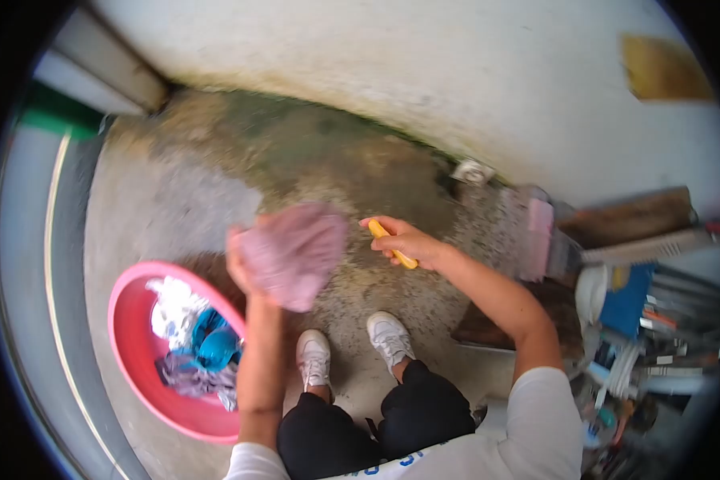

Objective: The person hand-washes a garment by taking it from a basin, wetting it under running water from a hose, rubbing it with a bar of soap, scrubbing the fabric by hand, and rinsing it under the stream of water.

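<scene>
Two items held, mid-air over the concrete floor (180, 180); left hand (240, 262) clamped on pink cloth (300, 254), fingers mostly hidden by blur and folds, grip seems firm; right hand (406, 243), just apart from cloth, closed round yellow bar (379, 230); pink basin (134, 352) beside left forearm holds blue item (218, 346), white fabric (174, 306).

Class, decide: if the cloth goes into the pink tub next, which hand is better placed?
Probably the left hand: it already holds the cloth and is nearer the pink tub. The right hand grips a yellow object and is farther away.
</scene>
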Tool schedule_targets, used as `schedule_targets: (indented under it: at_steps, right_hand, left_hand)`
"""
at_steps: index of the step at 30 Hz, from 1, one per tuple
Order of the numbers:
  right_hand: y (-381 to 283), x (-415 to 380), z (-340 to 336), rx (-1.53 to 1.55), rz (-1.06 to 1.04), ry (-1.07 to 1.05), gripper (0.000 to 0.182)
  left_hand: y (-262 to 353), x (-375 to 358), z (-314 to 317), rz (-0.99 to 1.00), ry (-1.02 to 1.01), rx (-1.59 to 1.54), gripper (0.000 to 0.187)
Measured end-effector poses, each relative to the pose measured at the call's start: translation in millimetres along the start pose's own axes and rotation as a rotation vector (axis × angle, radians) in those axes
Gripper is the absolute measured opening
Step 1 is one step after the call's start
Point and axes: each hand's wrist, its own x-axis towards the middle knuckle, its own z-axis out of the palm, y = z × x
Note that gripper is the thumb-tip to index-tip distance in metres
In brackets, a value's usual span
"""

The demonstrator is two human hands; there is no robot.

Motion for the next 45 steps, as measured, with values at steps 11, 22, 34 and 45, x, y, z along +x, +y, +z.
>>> schedule_targets:
  at_steps: [11,22,34,45]
  right_hand:
    - [38.2,-228.4,-184.5,-1.405,0.202,0.791,0.055]
    - [118.1,-221.2,-235.2,-0.972,0.394,0.928,0.071]
    - [-1.9,-159.1,-80.2,-1.284,-0.441,0.587,0.052]
    - [27.3,74.1,48.4,0.102,-0.766,0.479,0.031]
  left_hand:
    - [-49.6,15.6,-66.2,-0.361,0.014,-0.065,0.03]
    - [-58.7,12.1,-33.1,-0.362,-0.008,0.089,0.027]
    - [-73.0,19.5,-35.7,-0.471,-0.17,-0.034,0.04]
    - [-56.8,18.3,-38.9,-0.323,-0.213,0.15,0.042]
